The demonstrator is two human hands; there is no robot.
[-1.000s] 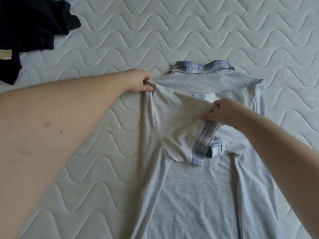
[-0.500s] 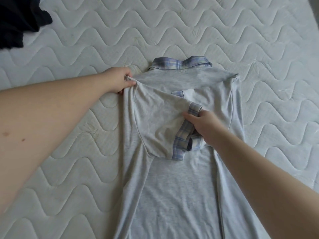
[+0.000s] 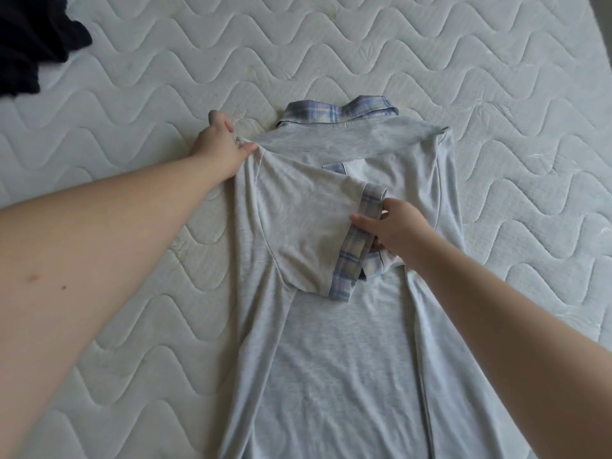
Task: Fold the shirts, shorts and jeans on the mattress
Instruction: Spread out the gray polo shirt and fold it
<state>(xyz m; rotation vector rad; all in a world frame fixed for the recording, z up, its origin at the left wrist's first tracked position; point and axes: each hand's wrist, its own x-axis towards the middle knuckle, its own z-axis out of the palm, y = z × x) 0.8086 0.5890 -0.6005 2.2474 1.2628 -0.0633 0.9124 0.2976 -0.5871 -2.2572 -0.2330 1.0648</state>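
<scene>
Shirt [image 3: 334, 359] is a grey polo with a plaid collar [image 3: 341, 111], lying back-up on the white quilted mattress [image 3: 496, 77], both sides folded in. Left hand [image 3: 218, 144] pinches the fabric at the left shoulder fold. Right hand [image 3: 394, 230] pinches the plaid cuff [image 3: 356, 246] of the sleeve folded across the back. Dark clothes [image 3: 29, 41] sit in the top left corner.

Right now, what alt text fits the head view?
Two bare hands fold a grey shirt on a quilted mattress: left hand pinches its shoulder, right hand holds the plaid sleeve cuff. Dark clothing lies top left.
</scene>
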